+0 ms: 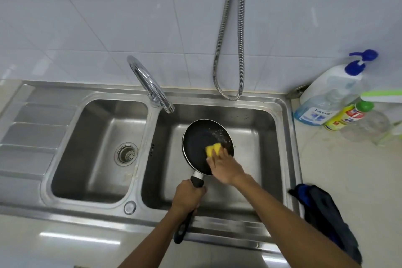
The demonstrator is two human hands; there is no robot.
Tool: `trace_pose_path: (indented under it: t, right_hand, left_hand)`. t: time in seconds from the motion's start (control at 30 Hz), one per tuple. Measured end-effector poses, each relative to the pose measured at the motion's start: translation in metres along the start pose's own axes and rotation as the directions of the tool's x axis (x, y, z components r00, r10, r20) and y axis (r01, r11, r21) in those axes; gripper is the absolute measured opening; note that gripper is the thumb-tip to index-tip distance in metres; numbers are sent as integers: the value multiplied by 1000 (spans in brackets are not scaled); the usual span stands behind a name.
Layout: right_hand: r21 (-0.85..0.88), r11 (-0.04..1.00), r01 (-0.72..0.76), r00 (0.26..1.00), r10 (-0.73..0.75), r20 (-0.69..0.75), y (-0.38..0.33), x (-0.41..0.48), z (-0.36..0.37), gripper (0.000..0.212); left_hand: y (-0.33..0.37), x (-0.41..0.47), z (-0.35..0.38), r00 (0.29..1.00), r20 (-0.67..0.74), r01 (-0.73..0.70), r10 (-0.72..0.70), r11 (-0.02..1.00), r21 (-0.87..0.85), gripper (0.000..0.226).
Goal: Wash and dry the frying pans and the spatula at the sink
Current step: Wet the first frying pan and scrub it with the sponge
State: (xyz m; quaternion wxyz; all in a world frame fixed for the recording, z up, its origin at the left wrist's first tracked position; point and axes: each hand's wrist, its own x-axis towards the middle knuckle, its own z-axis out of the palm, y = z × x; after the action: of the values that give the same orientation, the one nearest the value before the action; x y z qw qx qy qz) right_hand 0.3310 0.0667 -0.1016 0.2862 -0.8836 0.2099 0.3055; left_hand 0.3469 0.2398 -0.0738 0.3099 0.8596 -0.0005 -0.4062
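Observation:
A small black frying pan (196, 143) is held over the right basin of the steel sink (282, 137). My left hand (188, 197) grips its black handle, whose end sticks out toward me over the sink's front rim. My right hand (224, 166) presses a yellow sponge (213, 148) onto the pan's inner surface at its right side. Water splashes on the pan's far right part, below the chrome faucet (150, 85). No spatula or second pan is in view.
The left basin (97, 150) has a drain strainer, with a ribbed draining board further left. A metal hose (230, 50) hangs on the tiled wall. Soap bottles (330, 98) stand on the right counter. A dark blue cloth (326, 213) lies beside the sink's right rim.

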Motion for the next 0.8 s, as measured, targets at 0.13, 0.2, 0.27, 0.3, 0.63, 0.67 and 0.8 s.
trace_pose_path:
  t: [0.13, 0.2, 0.27, 0.3, 0.63, 0.67, 0.8]
  right_hand:
    - [248, 965, 85, 985, -120, 127, -41, -31, 12, 60]
    - [332, 940, 83, 987, -124, 104, -57, -21, 4, 63]
    - [332, 941, 66, 992, -97, 76, -61, -3, -6, 66]
    - [294, 954, 63, 994, -85, 63, -58, 7, -10, 64]
    - [23, 996, 87, 991, -89, 95, -24, -22, 11, 55]
    - [77, 989, 123, 986, -131, 108, -36, -29, 11, 56]
    - [225, 968, 114, 991, -126, 36, -55, -11, -7, 63]
  left_hand:
    - [-4, -2, 8, 998, 49, -37, 33, 997, 67, 17]
    - [-7, -3, 11, 998, 55, -28, 24, 997, 68, 17]
    - [-8, -4, 10, 998, 58, -18, 13, 996, 92, 16]
    - [-8, -4, 9, 998, 67, -18, 12, 996, 91, 17]
    - [-9, 9, -1, 997, 67, -30, 24, 995, 96, 30]
    - [-7, 8, 2, 994, 93, -60, 50, 993, 102, 28]
    - [-3, 0, 8, 991, 111, -88, 76, 990, 113, 21]
